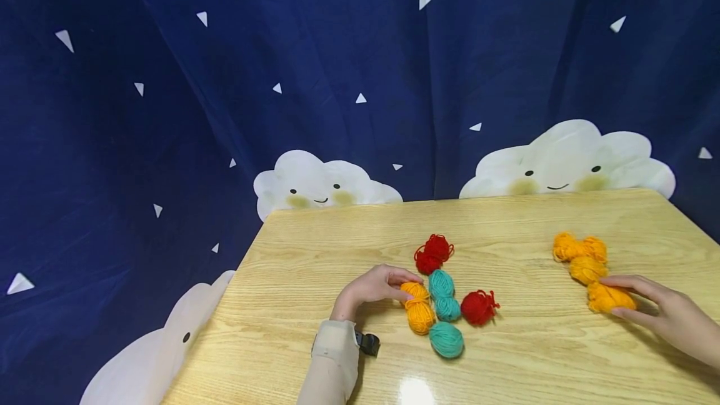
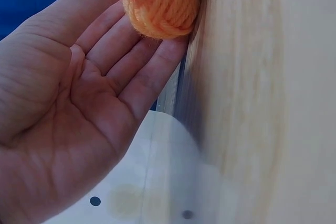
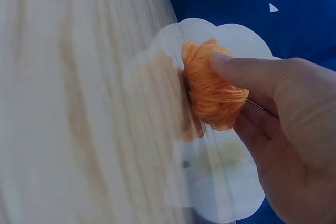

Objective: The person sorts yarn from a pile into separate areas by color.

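Left hand [image 1: 378,285] pinched orange bundle [image 1: 420,317] beside teal balls [image 1: 447,339]; right hand [image 1: 672,317] pinched orange ball [image 1: 610,299] by orange group [image 1: 587,269]. Step judged: positioning; next move probably required clean release.

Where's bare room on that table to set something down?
Bare table lies between the nearer red ball and the right hand, and left of the left hand. Crowded: around the teal yarn, with orange yarn close beside.

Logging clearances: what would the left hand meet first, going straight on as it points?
Beyond the orange yarn bundle it holds, the left hand would probably meet the upper teal bundle first, though depth is unclear.
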Demonstrator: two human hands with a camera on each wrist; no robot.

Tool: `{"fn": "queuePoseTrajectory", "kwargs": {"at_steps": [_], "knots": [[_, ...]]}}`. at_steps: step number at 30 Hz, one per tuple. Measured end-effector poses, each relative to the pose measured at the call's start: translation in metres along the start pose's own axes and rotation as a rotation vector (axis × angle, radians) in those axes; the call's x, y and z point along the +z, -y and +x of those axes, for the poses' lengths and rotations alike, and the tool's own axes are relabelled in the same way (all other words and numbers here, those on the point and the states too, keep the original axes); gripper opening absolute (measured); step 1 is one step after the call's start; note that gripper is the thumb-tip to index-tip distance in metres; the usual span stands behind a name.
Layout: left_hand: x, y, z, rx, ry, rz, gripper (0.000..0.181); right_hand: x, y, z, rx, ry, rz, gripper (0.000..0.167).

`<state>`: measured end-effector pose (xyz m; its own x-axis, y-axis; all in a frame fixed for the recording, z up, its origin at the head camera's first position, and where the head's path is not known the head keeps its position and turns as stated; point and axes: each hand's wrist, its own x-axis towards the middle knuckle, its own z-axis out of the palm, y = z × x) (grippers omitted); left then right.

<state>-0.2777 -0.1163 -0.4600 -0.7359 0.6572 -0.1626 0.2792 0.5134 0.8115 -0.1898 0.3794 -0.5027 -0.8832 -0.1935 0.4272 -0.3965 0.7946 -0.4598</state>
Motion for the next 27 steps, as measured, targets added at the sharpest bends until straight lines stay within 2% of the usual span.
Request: {"fn": "queuePoseTrajectory", "kwargs": {"at_steps": [9,17,22,27], "knots": [[-0.0004,0.0030,0.0008,0.012,-0.012,0.040,0.035,0.0003,-0.0008,-0.0010,0.025,0.007,0.031,0.041],[-0.0002,0.0020,-0.0001,0.036,-0.051,0.058,0.029,0.0007,-0.0015,-0.0020,0.048,0.018,0.041,0.040],[-0.0002,0.0025,-0.0017,0.056,-0.075,0.040,0.028,-0.0003,-0.0010,-0.0016,0.052,0.020,0.041,0.040],[-0.0020,0.0036,-0.0037,0.063,-0.131,-0.032,0.028,-0.0007,-0.0006,-0.0017,0.109,0.060,0.045,0.041]]}}
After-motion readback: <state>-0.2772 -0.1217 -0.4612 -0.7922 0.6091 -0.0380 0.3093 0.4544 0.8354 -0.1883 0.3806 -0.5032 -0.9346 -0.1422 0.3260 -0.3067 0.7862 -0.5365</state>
